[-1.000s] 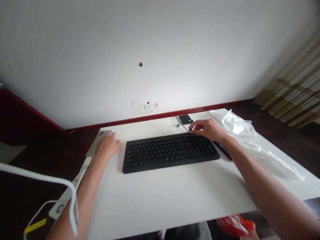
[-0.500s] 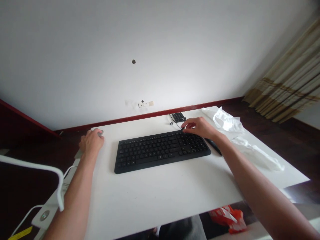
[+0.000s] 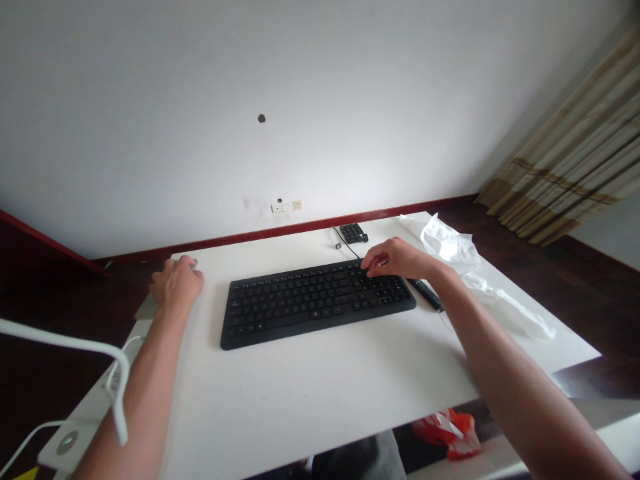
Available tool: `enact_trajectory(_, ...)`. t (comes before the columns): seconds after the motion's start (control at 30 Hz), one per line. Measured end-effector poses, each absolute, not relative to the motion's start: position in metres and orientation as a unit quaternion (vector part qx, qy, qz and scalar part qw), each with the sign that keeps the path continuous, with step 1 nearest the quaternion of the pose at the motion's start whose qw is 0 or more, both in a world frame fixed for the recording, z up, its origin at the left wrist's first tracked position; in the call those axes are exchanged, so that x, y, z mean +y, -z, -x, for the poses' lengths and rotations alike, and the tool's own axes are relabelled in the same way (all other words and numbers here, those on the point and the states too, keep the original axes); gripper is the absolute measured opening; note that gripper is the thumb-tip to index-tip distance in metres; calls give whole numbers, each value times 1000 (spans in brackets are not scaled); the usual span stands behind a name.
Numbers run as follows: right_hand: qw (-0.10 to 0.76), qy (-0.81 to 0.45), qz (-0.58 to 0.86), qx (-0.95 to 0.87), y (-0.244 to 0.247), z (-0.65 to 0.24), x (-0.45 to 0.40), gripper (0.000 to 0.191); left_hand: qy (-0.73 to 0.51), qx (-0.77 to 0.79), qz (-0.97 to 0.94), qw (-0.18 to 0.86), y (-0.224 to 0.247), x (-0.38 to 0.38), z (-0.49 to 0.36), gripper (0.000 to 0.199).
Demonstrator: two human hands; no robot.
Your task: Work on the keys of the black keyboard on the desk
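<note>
A black keyboard (image 3: 305,313) lies slightly turned on the white table (image 3: 280,400). Over the upper part of its number pad, my right hand (image 3: 393,259) reaches in with thumb and fingers bent together; whatever is between the tips is too small to make out. At the table's far left corner is my left hand (image 3: 177,283), fingers curled round a small greyish thing (image 3: 195,265), mostly hidden. Behind the keyboard sits a block of black keys (image 3: 353,233), with a small dark cube-like piece (image 3: 338,246) beside it. A thin black cable (image 3: 346,241) runs to the keyboard's back edge.
Crumpled white plastic (image 3: 450,243) covers part of the right side. A long black object (image 3: 427,295) lies by the keyboard's right end. A white bent tube (image 3: 75,339) crosses the lower left, and a red bag (image 3: 450,432) shows below the table edge.
My right hand has come down a little from the keyboard's back edge onto the number pad. My left hand stays at the corner. The whole view has shifted slightly.
</note>
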State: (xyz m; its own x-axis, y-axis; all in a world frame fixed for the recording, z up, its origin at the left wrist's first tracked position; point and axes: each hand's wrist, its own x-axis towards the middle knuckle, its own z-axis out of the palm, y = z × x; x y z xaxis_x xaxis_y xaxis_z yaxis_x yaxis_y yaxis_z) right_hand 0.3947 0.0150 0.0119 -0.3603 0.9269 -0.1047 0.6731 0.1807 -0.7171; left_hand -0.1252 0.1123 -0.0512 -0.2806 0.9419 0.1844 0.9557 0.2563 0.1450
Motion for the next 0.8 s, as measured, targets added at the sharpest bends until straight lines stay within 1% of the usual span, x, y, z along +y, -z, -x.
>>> enact_trajectory(0.07, 164, -360, 538, -744, -14, -394, 14, 23, 125, -770, 625, 37, 48, 105, 115, 43)
enact_trajectory(0.13, 151, -365, 538, -744, -15, -393, 13, 21, 171, -723, 668, 54, 46, 97, 100, 38)
enact_trajectory(0.17, 147, -366, 539, -744, -15, -392, 12, 20, 203, -701, 682, 44, 45, 93, 91, 35)
enact_trajectory(0.23, 140, -362, 542, -746, -15, -390, 11, 18, 270, -665, 696, -29, 47, 87, 76, 31)
enact_trajectory(0.3, 134, -356, 545, -747, -14, -388, 11, 17, 331, -628, 694, -119, 52, 83, 65, 34)
enact_trajectory(0.37, 131, -350, 547, -749, -12, -387, 12, 17, 369, -601, 687, -173, 58, 80, 59, 39)
enact_trajectory(0.43, 127, -347, 549, -750, -11, -385, 12, 17, 383, -592, 682, -194, 63, 79, 57, 41)
enact_trajectory(0.53, 122, -340, 551, -752, -10, -383, 12, 16, 390, -593, 675, -204, 64, 77, 57, 38)
enact_trajectory(0.8, 121, -302, 557, -764, -12, -375, 9, 13, 368, -589, 696, -183, 63, 77, 56, 34)
